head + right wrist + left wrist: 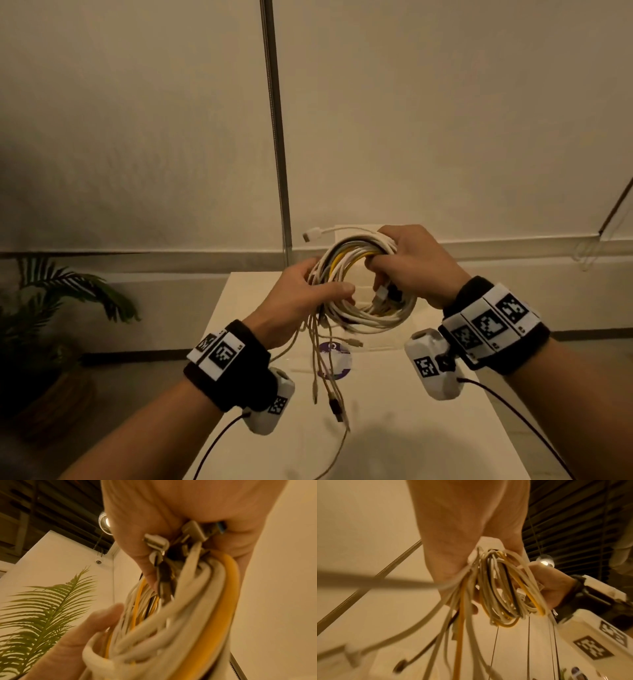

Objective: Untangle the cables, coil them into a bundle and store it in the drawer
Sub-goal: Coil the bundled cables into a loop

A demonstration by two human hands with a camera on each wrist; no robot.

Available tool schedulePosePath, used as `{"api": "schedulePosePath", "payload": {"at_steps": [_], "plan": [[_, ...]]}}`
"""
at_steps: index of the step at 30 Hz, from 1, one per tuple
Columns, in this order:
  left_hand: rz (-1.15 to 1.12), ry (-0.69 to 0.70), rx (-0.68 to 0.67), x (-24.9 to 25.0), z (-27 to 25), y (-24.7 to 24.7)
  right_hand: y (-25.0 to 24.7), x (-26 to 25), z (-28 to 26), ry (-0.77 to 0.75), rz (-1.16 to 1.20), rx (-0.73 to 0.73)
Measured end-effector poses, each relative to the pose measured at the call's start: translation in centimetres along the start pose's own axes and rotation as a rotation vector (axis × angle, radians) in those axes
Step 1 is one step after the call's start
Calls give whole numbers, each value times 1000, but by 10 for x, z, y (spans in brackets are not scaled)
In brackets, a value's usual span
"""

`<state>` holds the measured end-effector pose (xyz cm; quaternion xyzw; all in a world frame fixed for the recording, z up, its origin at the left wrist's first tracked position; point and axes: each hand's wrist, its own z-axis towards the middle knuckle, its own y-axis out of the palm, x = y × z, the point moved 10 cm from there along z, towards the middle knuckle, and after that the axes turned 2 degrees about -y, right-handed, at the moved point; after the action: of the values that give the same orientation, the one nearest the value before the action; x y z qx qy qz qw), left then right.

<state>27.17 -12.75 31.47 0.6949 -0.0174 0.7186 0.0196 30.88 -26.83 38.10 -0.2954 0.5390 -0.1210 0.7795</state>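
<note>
A round coil of white, yellow and dark cables (363, 308) hangs in the air above a white cabinet top (394, 428). My left hand (308, 294) grips the coil's left side, thumb lying across the strands. My right hand (407, 263) grips the upper right side, fingers curled through the ring. Several loose cable ends (329, 383) with plugs dangle below the left hand. One white plug (310, 235) sticks out at the coil's top left. In the right wrist view the fingers hold metal connectors (173, 542) against the cable coil (171, 635). The left wrist view shows the cable coil (505, 586) under my palm. No drawer is visible.
A purple and white round object (337, 359) lies on the cabinet top under the dangling ends. A green potted plant (51, 308) stands on the floor at the left. A thin metal pole (277, 137) runs up the wall behind the cabinet.
</note>
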Motion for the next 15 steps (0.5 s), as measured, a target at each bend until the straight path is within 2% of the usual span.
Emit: {"api": "schedulePosePath", "payload": {"at_steps": [3,7,12,15], "plan": [[78,20,21,1,2,3,-4,0,-1,7,8,54],[3,60,67,-2,5,0,-13,3,0,31,102,166],[-33,150,159,-2,2,-7,-8,7,-4,65,254,185],[-212,157,57,-1,3,-5,-8,7,-6,81,347,195]]}}
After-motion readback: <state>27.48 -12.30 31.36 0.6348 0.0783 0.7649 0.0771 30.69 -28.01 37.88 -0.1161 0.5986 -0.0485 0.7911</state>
